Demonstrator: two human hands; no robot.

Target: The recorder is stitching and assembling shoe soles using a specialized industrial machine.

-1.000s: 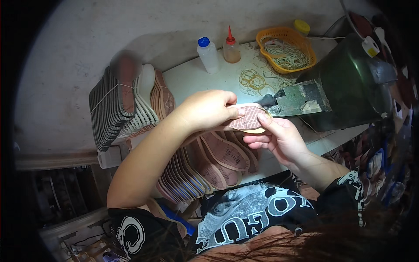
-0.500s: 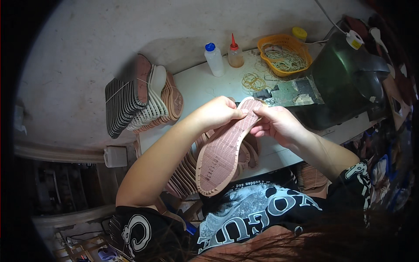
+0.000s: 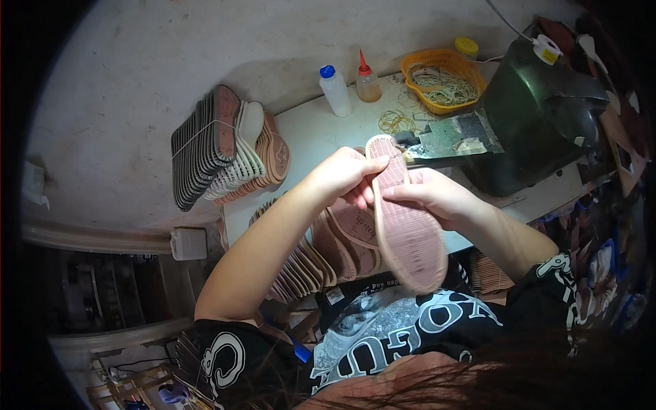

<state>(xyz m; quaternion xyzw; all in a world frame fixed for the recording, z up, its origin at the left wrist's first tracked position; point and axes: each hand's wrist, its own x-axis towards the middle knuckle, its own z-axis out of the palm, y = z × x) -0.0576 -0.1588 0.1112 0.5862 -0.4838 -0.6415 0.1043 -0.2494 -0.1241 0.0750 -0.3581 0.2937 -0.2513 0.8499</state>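
Between my two hands I hold a pinkish insole [image 3: 412, 236] with a pale edging folded over its rim in small pleats. Its narrow end points away toward the machine, and the wide end hangs toward my shirt, blurred by motion. My left hand [image 3: 347, 176] pinches the insole's left edge near the narrow end, thumb on top. On the opposite side, my right hand [image 3: 441, 195] grips the middle part, its thumb lying across the face and its other fingers hidden underneath. Below my left hand, more insoles [image 3: 352, 229] lie fanned in a row on the table.
A dark green machine [image 3: 547, 113] with a metal plate [image 3: 454, 139] stands at the right. Behind are a blue-capped bottle [image 3: 335, 94], a red-tipped bottle [image 3: 369, 87], loose rubber bands [image 3: 398, 121] and a yellow basket [image 3: 447, 106] of bands. Tied dark insoles [image 3: 205, 147] lean at the left wall.
The insole's wide end has swung from left to right. My left hand still pinches near its narrow end, while my right hand has shifted down to its middle.
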